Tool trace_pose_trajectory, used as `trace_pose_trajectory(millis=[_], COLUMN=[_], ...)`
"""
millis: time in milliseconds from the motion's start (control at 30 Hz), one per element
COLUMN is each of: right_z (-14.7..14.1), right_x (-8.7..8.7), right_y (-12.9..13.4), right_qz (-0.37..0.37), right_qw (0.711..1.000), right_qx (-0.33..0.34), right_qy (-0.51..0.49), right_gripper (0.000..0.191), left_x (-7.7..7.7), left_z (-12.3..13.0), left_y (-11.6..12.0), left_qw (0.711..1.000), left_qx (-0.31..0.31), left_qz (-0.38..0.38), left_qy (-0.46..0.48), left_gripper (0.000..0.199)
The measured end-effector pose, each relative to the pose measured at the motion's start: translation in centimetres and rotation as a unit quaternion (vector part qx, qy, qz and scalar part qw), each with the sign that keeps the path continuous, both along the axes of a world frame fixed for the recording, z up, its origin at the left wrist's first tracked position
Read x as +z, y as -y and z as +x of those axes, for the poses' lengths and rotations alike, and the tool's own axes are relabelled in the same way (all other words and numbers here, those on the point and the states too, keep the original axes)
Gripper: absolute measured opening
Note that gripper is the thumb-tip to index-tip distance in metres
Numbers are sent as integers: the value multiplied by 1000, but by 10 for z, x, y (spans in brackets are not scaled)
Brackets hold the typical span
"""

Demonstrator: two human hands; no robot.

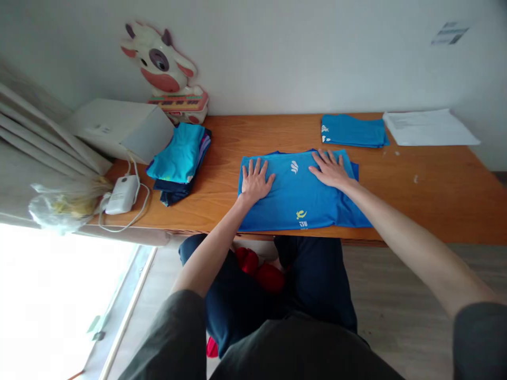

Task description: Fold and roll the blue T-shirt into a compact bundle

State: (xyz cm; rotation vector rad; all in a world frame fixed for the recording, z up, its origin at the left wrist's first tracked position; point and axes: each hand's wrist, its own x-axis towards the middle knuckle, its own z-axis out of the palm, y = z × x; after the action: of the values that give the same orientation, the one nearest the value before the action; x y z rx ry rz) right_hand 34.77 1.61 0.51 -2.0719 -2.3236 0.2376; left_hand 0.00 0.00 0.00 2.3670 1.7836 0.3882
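Note:
A blue shirt (293, 195) with a white emblem and a yellow mark lies folded near the front edge of the wooden table (431, 200). Flat on its upper left part rests my left hand (255, 182), fingers spread. My right hand (329, 169) lies on the upper right part, its fingers also apart and holding nothing. Darker blue cloth peeks out beyond the shirt's right side and top edge. Behind it, near the wall, sits a smaller folded blue garment (354, 131) with white print.
To the left stands a pile of folded clothes (178, 155) beside a white box (119, 126). A cow-shaped toy keyboard (178, 103) leans at the wall. A white power adapter (123, 194) with cables and a plastic bag (65, 206) are far left. Papers (430, 127) lie back right.

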Motion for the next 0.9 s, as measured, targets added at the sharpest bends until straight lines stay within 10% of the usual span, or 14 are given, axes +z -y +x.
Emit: trace_pose_trajectory(millis=[567, 900], right_z=[-38, -36], right_x=[-7, -9], right_y=[71, 65], right_qz=[70, 67], right_qw=[997, 998], right_qx=[23, 13], right_qy=[-2, 7], right_gripper=[92, 90], left_x=[-2, 1], left_z=[-52, -41], left_y=[64, 32], left_qw=[999, 1000], left_qx=[-18, -3], left_qz=[21, 1], left_qy=[-36, -24], left_gripper=[82, 80])
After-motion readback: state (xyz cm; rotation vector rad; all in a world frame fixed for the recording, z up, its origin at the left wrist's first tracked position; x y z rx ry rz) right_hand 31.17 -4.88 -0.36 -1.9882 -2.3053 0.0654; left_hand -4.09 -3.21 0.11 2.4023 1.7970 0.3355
